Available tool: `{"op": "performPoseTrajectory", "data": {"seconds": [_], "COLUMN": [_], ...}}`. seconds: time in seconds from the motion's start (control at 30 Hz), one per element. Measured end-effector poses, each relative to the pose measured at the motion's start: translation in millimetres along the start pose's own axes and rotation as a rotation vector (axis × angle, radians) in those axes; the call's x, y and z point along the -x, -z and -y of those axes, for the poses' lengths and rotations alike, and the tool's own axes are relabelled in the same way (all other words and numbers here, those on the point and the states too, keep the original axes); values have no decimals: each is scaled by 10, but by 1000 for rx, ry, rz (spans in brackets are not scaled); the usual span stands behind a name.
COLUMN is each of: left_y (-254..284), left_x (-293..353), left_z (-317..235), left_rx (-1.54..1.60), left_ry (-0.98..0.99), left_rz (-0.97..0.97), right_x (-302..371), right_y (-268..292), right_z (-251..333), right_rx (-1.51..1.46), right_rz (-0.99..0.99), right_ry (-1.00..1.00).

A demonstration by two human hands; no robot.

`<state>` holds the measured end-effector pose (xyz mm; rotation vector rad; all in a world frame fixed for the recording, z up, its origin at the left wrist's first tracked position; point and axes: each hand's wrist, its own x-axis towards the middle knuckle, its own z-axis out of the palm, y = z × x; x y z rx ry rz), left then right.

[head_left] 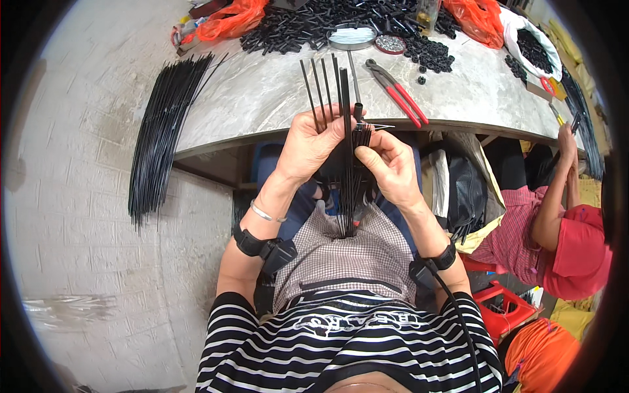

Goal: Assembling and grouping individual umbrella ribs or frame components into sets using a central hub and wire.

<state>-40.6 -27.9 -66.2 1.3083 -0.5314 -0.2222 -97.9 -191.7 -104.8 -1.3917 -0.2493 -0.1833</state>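
Note:
Between my hands stands a bunch of thin black rods, looking like umbrella ribs, with its lower ends over my checked apron. My left hand is closed on the upper part; several rods fan up between its fingers. My right hand pinches the bunch from the right, its thumb and fingertips against it. Close to those fingers, a thin silvery wire sticks out to the right. A short black tube rises from the bunch beside the wire. How the wire sits around the rods is hidden by my fingers.
Red-handled pliers lie on the grey table. Behind them are a round tin of pale sticks, a red dish and heaped black parts. Black rods overhang the left edge. A co-worker sits at right.

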Motion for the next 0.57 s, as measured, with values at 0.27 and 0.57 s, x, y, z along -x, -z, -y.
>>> {"op": "performPoseTrajectory", "data": {"seconds": [0.27,0.57], "left_y": [106,259], "left_x": [207,251], "left_z": [-327,-370], "left_rx": [-118,-258], "left_ry": [34,-4], "left_rz": [38,159], "right_x": [26,-24], "right_y": [-167,-135], "right_z": [41,102], "right_rx": [-51,-91], "right_rz": [106,244], "right_ry": [4,-127]}}
